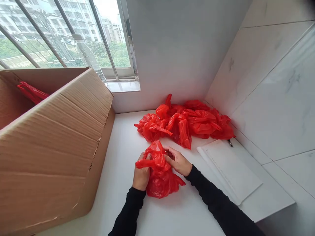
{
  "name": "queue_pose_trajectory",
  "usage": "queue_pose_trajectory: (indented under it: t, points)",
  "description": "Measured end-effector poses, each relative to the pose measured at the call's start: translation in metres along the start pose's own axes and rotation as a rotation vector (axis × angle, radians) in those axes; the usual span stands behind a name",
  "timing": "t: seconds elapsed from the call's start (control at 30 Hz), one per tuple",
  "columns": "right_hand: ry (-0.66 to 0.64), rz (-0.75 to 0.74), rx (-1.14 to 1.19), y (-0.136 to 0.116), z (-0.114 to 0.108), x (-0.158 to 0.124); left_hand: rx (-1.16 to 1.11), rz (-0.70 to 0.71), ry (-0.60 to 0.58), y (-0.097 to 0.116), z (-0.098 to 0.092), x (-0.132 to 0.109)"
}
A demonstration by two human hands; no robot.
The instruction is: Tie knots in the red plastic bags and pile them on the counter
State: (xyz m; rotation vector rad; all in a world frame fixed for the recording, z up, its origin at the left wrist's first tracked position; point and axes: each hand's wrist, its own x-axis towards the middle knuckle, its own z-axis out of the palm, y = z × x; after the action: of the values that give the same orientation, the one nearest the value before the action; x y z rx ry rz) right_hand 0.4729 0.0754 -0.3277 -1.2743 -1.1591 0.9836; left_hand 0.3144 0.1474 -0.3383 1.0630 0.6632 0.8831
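A crumpled red plastic bag [161, 183] is between my two hands above the white table. My left hand [142, 173] grips its left side, with the fingers partly hidden behind the plastic. On the other side my right hand [178, 161] pinches the upper part of the bag, thumb in front and fingers behind. A loose end of the bag sticks out to the left over my left hand. What the bag contains cannot be made out. Just beyond lies a pile of red plastic bags [201, 121] against the wall.
A large open cardboard box [56, 141] stands at the left with a red bag [31, 91] inside. An open notebook [231, 167] and a pen [230, 143] lie on the white table [123, 141] at right. A clear bottle [90, 59] stands by the barred window.
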Motion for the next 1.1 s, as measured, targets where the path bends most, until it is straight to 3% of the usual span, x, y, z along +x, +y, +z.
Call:
queue_pose_trajectory:
  t: [0.1, 0.3, 0.47, 0.57, 0.7, 0.87, 1.0, 1.1]
  points:
    - [-0.031, -0.001, -0.035, 0.000, 0.002, -0.001, -0.074, -0.050, -0.023, -0.003, -0.002, -0.001]
    - [0.195, -0.080, 0.110, -0.001, -0.006, 0.004, -0.218, -0.124, -0.157, 0.003, -0.002, -0.002]
    - [0.045, -0.068, 0.115, -0.002, -0.006, 0.003, -0.088, -0.047, -0.052, 0.004, -0.003, -0.001]
    - [0.030, -0.038, 0.102, 0.000, -0.002, 0.002, -0.080, -0.061, -0.011, 0.001, -0.004, 0.000]
    - [0.035, 0.018, 0.184, 0.001, -0.002, 0.001, -0.138, -0.074, 0.043, -0.001, -0.005, 0.001]
    - [-0.143, 0.053, 0.221, -0.001, -0.001, -0.001, -0.234, -0.091, 0.066, 0.002, -0.006, 0.001]
    - [-0.042, -0.023, 0.221, 0.003, 0.002, 0.000, -0.265, -0.116, 0.037, 0.006, -0.003, -0.002]
    - [0.037, -0.028, 0.239, 0.004, 0.001, 0.001, -0.283, -0.143, -0.076, 0.010, -0.002, -0.004]
